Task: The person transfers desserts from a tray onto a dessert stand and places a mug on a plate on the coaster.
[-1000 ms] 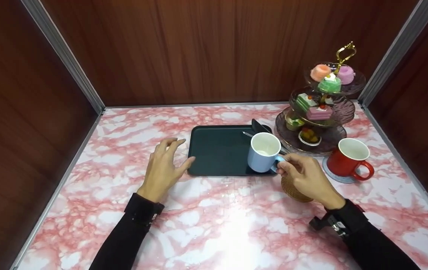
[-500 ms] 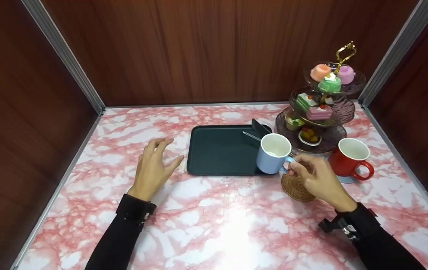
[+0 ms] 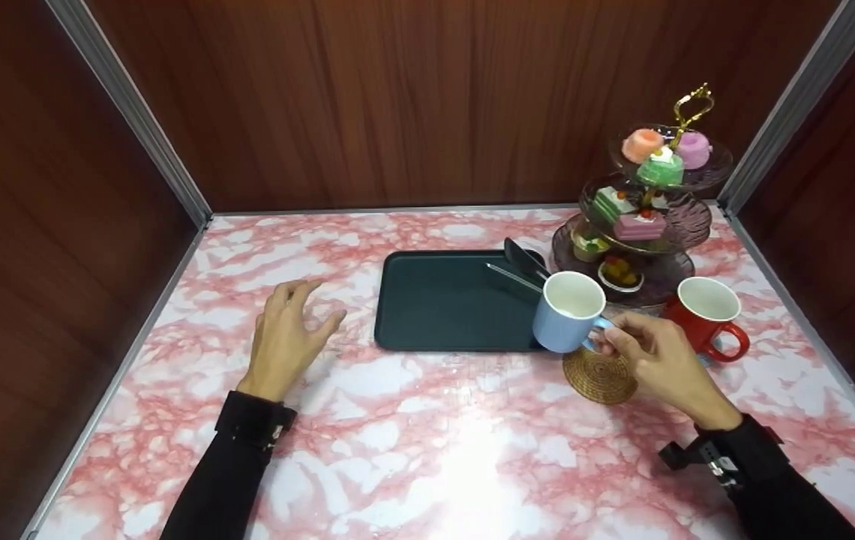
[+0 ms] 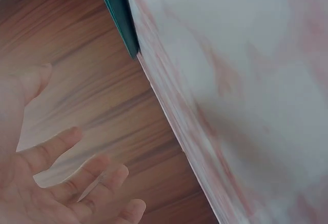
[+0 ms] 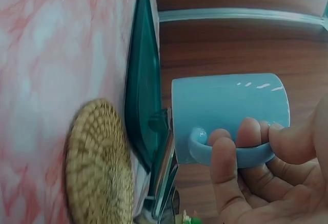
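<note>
A light blue mug [image 3: 564, 322] with a white inside is held by its handle in my right hand [image 3: 660, 364]. In the right wrist view, fingers and thumb curl round the handle of the mug [image 5: 230, 111], which hangs above the surface. Just below and to its right lies a round woven coaster [image 3: 598, 381]. The dark green tray [image 3: 442, 300] is left of the mug. Left of the tray, my left hand [image 3: 281, 345] hovers with spread, slightly bent fingers and holds nothing; its palm [image 4: 31, 198] shows in the left wrist view.
A dark spoon [image 3: 521, 257] and a thin metal utensil [image 3: 510, 276] lie over the tray's right side, partly behind the mug. A red mug [image 3: 701, 322] stands at the right. Behind it rises a three-tier stand [image 3: 686, 262] of small cakes. Wood panels [image 3: 397, 105] enclose the marbled table [image 3: 397, 450].
My right hand has moved right with the blue mug, from over the tray's right end towards the woven coaster. My left hand has drawn away to the left.
</note>
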A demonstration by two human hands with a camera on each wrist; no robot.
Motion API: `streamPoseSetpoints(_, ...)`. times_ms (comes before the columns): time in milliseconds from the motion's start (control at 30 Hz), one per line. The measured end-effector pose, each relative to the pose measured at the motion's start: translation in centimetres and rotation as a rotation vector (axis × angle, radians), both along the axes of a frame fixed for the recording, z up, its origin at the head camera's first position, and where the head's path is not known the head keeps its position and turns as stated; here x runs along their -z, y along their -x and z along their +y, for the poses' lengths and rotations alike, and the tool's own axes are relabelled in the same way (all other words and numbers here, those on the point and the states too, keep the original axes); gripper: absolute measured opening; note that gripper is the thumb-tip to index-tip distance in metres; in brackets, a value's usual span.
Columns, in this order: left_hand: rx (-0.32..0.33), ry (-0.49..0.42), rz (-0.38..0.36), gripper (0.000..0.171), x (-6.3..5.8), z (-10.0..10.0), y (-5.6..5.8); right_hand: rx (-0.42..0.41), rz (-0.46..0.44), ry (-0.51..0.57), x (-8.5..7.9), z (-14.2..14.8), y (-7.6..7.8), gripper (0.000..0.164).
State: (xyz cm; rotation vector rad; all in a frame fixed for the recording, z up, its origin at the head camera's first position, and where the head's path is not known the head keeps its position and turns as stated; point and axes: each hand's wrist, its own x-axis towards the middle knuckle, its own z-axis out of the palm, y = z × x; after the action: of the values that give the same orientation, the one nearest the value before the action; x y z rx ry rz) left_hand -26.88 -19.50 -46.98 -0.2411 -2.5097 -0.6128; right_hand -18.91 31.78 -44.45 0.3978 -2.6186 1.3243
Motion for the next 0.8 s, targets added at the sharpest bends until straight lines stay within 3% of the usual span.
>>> streamPoseSetpoints(267,-0.032,-0.038,-0.031,0.062,0.4,-1.6,0.2,-0.020,0.055,-0.066,0.2,1.6,-0.3,0.014)
streamPoseSetpoints(800,-0.081,-0.057,-0.124,0.067,0.7,-4.0,0.4,-0.036,-0.105,-0.044,0.7,4.6,-1.3,0.016)
